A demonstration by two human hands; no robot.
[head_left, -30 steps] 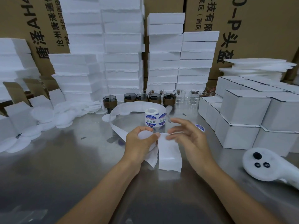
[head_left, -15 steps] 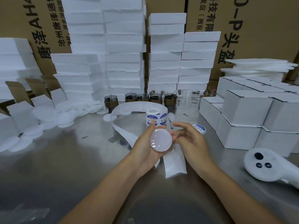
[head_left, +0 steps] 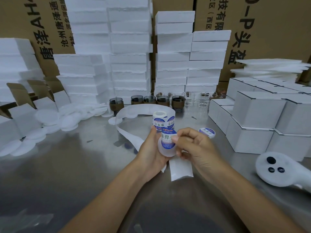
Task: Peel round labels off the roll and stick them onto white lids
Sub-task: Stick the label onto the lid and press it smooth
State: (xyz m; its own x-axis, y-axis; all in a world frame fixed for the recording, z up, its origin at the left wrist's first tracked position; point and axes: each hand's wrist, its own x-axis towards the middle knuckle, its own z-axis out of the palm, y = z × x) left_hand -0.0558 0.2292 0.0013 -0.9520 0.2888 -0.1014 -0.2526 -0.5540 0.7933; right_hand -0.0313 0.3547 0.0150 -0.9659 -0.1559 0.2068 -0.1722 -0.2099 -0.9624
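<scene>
My left hand [head_left: 151,152] grips a round white lid [head_left: 165,152], tilted up toward the camera above the steel table. My right hand [head_left: 193,147] pinches a round blue-and-white label [head_left: 167,137] by its right edge and holds it against the lid's upper part. The label roll [head_left: 162,120] stands upright just behind my hands. Its empty white backing strip [head_left: 131,138] curls round to the left and runs down under my hands. One labelled lid [head_left: 207,132] lies flat to the right of my right hand.
Several bare white lids [head_left: 50,121] are heaped at the left. Dark cups [head_left: 149,100] and clear glasses [head_left: 202,100] line the back. White cartons [head_left: 259,120] are stacked at the right, foam blocks [head_left: 131,64] behind. A white controller [head_left: 279,170] lies at the right front.
My left hand raised the bare lid and turned its face to the camera. My right hand then brought a peeled label onto the lid.
</scene>
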